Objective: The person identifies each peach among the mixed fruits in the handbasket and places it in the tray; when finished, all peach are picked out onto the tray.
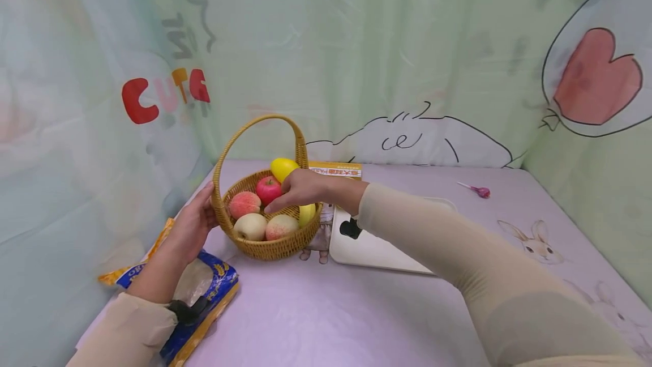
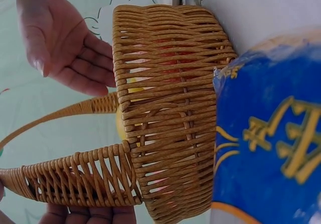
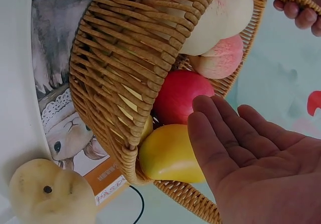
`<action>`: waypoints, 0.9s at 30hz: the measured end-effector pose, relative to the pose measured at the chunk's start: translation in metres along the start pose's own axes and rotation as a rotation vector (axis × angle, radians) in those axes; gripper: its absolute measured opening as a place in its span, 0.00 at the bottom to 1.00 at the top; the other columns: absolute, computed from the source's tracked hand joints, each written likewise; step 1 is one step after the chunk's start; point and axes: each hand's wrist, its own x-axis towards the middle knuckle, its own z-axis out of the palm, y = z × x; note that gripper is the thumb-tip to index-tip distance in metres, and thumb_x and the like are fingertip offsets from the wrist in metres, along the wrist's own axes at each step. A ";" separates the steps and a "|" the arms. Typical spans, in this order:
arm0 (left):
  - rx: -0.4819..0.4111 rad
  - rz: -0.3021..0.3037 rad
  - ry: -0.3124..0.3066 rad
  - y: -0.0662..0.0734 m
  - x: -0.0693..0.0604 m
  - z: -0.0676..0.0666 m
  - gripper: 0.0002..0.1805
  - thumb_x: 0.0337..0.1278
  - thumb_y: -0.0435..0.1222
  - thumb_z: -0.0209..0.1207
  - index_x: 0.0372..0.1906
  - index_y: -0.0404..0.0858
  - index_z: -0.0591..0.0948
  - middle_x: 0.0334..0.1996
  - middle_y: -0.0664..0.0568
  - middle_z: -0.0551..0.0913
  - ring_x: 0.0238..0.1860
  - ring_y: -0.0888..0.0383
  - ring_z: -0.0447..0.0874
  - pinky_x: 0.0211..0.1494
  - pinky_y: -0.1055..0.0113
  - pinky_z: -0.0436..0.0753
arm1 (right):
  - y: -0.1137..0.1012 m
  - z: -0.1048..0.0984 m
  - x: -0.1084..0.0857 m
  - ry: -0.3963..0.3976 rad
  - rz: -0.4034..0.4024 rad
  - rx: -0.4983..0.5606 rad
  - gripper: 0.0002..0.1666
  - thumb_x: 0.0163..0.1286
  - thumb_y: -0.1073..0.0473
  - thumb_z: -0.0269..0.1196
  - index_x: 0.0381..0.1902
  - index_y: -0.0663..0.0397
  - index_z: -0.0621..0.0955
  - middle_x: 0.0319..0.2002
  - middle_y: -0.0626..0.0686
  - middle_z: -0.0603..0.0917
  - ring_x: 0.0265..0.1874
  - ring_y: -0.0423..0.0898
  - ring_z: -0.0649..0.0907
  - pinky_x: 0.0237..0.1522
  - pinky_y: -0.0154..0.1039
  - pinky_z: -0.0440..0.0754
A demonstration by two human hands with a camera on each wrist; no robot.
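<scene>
A wicker basket (image 1: 270, 251) holds a red apple (image 1: 268, 190), peaches (image 1: 245, 205), a pale round fruit (image 1: 250, 226), a yellow mango-like fruit (image 1: 283, 169) and something banana-like (image 1: 307, 215). My left hand (image 1: 191, 225) holds the left side of its arched handle, fingers curled around it in the right wrist view. Over the basket hangs my right hand (image 1: 300, 188). In the right wrist view, that hand (image 3: 256, 158) has extended fingers beside the apple (image 3: 181, 96) and the yellow fruit (image 3: 170, 153), with nothing gripped. Contact with the fruit cannot be told.
A blue and orange plastic bag (image 1: 216, 279) lies under my left forearm. Right of the basket is a white board (image 1: 367, 254), mostly behind my right sleeve. A pale yellow lumpy thing (image 3: 50, 194) shows nearby. An orange printed packet (image 1: 336, 170) sits behind; a lollipop (image 1: 480, 191) lies farther right.
</scene>
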 end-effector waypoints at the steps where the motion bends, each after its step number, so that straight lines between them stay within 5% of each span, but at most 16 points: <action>1: 0.001 0.000 0.000 0.000 0.000 0.000 0.24 0.78 0.63 0.43 0.36 0.53 0.80 0.32 0.63 0.84 0.44 0.62 0.80 0.57 0.66 0.73 | 0.000 0.000 0.001 -0.005 0.003 -0.008 0.31 0.62 0.32 0.71 0.16 0.45 0.73 0.16 0.42 0.64 0.23 0.41 0.68 0.31 0.35 0.65; 8: 0.032 -0.005 0.003 0.002 0.000 0.003 0.26 0.78 0.63 0.41 0.37 0.51 0.79 0.32 0.63 0.83 0.44 0.62 0.79 0.57 0.65 0.73 | 0.000 0.004 0.011 -0.106 0.022 -0.062 0.35 0.62 0.33 0.72 0.13 0.45 0.67 0.15 0.42 0.60 0.19 0.40 0.61 0.29 0.35 0.60; 20: 0.033 -0.004 0.010 0.002 0.000 0.001 0.26 0.77 0.64 0.42 0.36 0.50 0.79 0.32 0.62 0.83 0.44 0.60 0.79 0.57 0.65 0.73 | -0.008 0.019 0.026 -0.216 0.064 -0.175 0.33 0.63 0.34 0.72 0.16 0.45 0.68 0.16 0.44 0.61 0.22 0.41 0.65 0.31 0.35 0.63; 23: 0.037 -0.002 0.010 0.002 0.000 0.001 0.26 0.77 0.63 0.42 0.36 0.50 0.78 0.32 0.61 0.84 0.43 0.61 0.79 0.57 0.65 0.73 | -0.010 0.022 0.032 -0.245 0.092 -0.195 0.30 0.61 0.35 0.74 0.21 0.47 0.73 0.20 0.45 0.64 0.27 0.42 0.70 0.34 0.36 0.66; 27: 0.023 -0.014 0.017 0.002 0.001 0.001 0.25 0.78 0.62 0.42 0.36 0.50 0.78 0.32 0.62 0.84 0.43 0.62 0.80 0.58 0.66 0.74 | -0.014 0.024 0.038 -0.281 0.138 -0.196 0.30 0.58 0.36 0.77 0.42 0.51 0.79 0.33 0.48 0.76 0.40 0.44 0.77 0.46 0.36 0.74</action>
